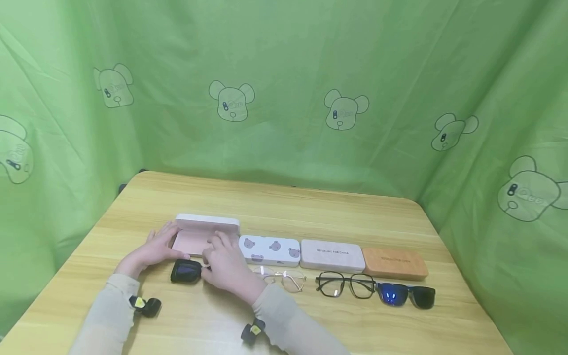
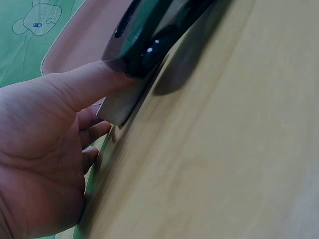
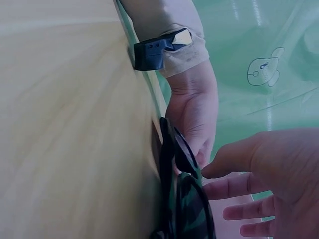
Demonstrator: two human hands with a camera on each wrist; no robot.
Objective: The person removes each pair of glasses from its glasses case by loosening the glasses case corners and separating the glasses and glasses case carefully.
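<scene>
An open glasses case [image 1: 191, 242] with a pink lining stands at the left end of a row, its lid raised at the back. My left hand [image 1: 148, 252] grips the case's left end, the thumb along the front edge and the fingers round the side. Just in front of the case lies a folded pair of black sunglasses [image 1: 185, 271], its dark lenses also in the right wrist view. My right hand [image 1: 225, 261] hovers over the right part of the case with its fingers loosely extended. In the right wrist view, the thumb tip is right at the sunglasses' frame [image 3: 192, 199].
Right of the open case, a bear-print case [image 1: 269, 250], a pale pink case [image 1: 333, 255] and an orange case [image 1: 395, 263] stand closed. Before them lie clear glasses [image 1: 293, 282], black-framed glasses [image 1: 343, 285] and blue-lensed sunglasses [image 1: 406, 295]. Green curtain [image 1: 284, 162] surrounds the wooden table.
</scene>
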